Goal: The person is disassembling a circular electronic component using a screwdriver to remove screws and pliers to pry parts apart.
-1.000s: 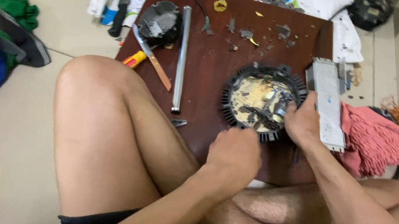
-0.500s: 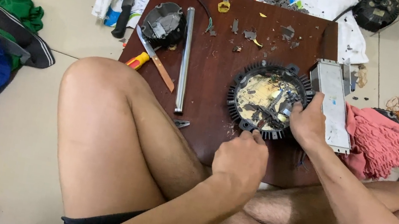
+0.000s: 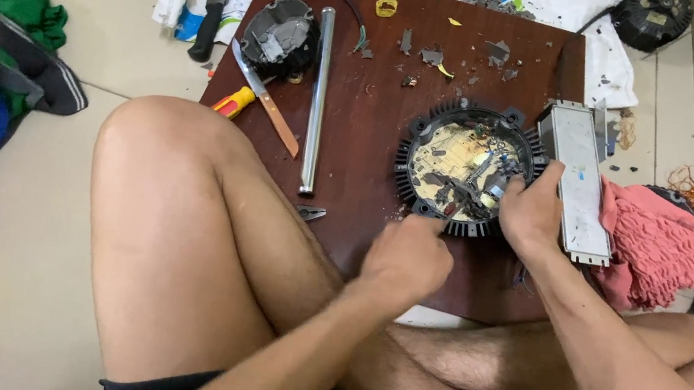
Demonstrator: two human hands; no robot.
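On the left part of the dark wooden board [image 3: 367, 124], a screwdriver [image 3: 261, 102] is laid diagonally, handle toward the knee, beside a metal tube [image 3: 317, 97] whose long axis runs away from the person. The left hand [image 3: 408, 256] is curled at the near rim of the round black finned housing [image 3: 465, 169], which lies flat, open face up; its fingers are pressed together. The right hand [image 3: 532, 213] is set on the housing's right edge, fingers reaching inside, beside a grey metal box [image 3: 577, 179] lying lengthwise.
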